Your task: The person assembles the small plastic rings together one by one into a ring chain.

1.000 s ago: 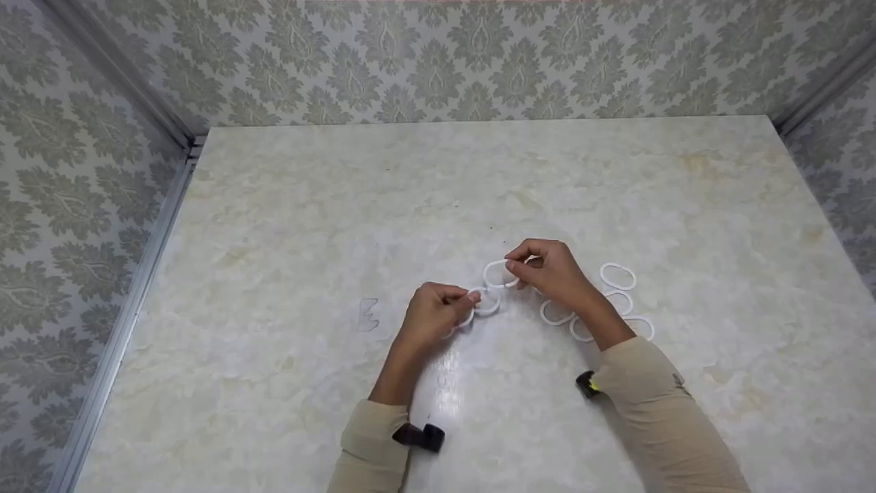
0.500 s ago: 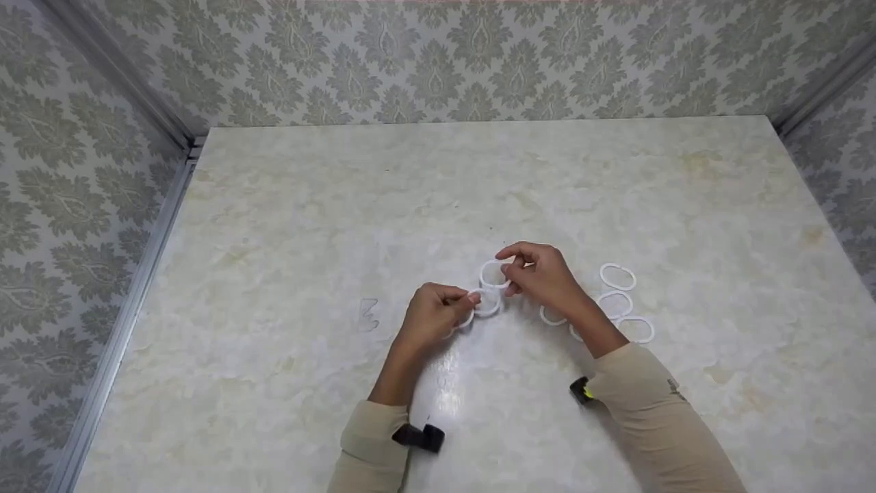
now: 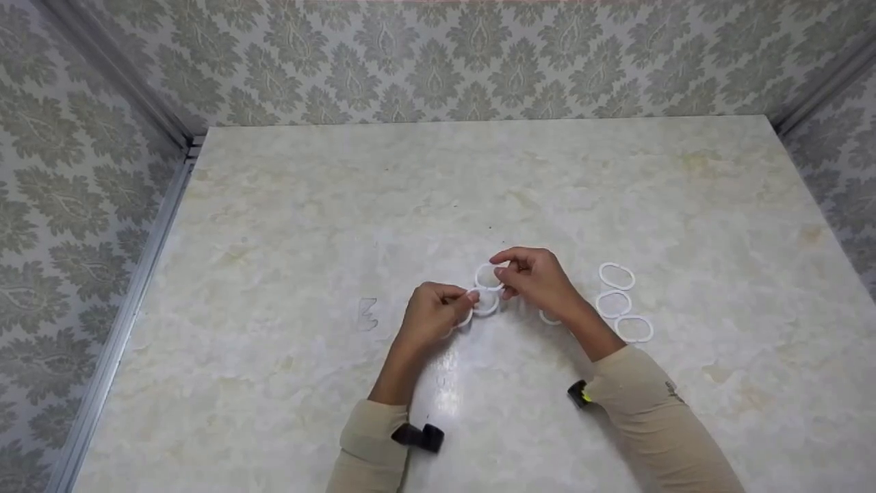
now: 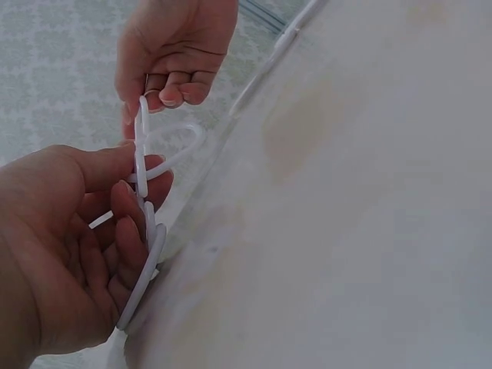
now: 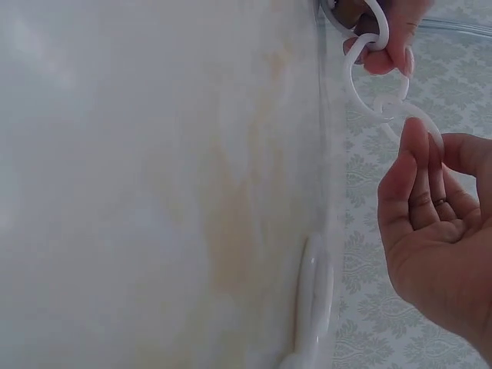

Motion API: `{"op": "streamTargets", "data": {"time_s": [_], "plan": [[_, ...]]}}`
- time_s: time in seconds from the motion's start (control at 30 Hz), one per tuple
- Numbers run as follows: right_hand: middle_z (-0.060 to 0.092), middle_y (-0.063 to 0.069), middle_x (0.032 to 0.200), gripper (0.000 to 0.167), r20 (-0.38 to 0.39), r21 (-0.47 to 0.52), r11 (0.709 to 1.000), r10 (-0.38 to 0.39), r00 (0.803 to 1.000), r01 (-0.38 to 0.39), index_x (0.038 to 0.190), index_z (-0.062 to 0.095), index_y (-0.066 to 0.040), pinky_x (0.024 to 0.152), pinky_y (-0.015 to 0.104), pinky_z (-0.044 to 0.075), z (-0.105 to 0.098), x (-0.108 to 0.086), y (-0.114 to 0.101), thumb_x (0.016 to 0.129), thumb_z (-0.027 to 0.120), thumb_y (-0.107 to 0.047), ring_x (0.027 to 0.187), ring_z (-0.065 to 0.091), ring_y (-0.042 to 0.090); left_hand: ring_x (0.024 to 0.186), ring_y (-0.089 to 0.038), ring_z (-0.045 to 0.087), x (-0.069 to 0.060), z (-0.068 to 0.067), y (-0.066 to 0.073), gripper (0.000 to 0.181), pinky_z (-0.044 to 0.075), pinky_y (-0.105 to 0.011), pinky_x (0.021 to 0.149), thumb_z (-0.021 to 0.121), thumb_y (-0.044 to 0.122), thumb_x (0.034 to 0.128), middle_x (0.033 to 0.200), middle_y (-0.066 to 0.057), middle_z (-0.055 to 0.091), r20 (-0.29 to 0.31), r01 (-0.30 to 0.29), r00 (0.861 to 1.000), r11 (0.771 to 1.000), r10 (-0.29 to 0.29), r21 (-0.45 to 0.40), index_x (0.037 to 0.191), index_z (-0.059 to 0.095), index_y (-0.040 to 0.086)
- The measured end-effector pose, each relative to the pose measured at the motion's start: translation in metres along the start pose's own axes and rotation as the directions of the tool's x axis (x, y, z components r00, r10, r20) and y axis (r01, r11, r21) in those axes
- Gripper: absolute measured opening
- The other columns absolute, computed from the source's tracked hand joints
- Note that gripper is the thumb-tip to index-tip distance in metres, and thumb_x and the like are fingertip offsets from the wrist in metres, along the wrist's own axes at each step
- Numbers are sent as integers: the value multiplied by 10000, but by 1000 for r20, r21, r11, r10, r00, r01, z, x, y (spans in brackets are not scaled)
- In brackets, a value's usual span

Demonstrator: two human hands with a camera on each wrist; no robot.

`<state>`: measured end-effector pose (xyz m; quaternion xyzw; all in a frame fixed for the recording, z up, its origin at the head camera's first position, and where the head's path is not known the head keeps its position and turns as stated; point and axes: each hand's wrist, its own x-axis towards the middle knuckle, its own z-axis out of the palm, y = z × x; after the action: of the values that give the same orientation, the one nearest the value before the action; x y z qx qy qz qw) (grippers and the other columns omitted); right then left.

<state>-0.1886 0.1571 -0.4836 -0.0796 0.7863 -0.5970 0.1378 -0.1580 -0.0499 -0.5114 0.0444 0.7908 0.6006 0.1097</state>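
Note:
My left hand [image 3: 434,313] pinches a white oval plastic ring [image 3: 487,312] between thumb and fingers. More white rings [image 4: 143,280] hang from it along the palm, forming a short chain. Just to the right, my right hand [image 3: 537,277] pinches another white ring [image 3: 480,272] with thumb and fingertips. In the right wrist view, the right hand's ring [image 5: 430,123] meets the left hand's ring [image 5: 352,84] at a curled end, and the two overlap there. Whether they are fully hooked together I cannot tell. Fingers partly hide both rings.
Several loose white rings lie right of my right hand: one far ring [image 3: 617,276], a middle one [image 3: 600,296], a nearer one [image 3: 634,339], and one partly under the forearm [image 3: 547,320]. A clear zigzag-edged piece [image 3: 369,313] lies left on the marbled table [image 3: 274,411].
My right hand has moved left and slightly nearer, bringing its ring against the left hand's ring. The left hand has stayed in place.

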Motion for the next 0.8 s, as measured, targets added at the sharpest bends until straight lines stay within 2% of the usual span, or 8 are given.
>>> {"op": "streamTargets", "data": {"time_s": [0.27,0.57,0.8], "plan": [[629,-77,689,313,99,-1,1000,21,995,-21,1222,654,102,630,221,551,2,-3,3,973,624,-86,612,669,59,517,-55,455,0,1,1,191,332,-203,481,698,166,938,569,77,558,-11,13,1000,1000,-13,15,881,810,22],[629,-66,702,318,101,26,999,42,994,-45,1243,643,94,622,225,557,-2,-5,5,976,625,-78,626,666,62,539,-58,476,1,0,2,191,361,-202,502,694,163,939,587,75,566,-5,23,1000,1000,-23,18,888,803,14],[664,-59,729,302,109,-19,997,75,991,-73,1232,663,63,660,231,569,-10,-7,9,978,635,-99,648,665,62,549,-66,481,1,-5,2,193,360,-205,498,697,180,956,613,60,577,6,56,998,998,-56,18,918,799,20]]}}
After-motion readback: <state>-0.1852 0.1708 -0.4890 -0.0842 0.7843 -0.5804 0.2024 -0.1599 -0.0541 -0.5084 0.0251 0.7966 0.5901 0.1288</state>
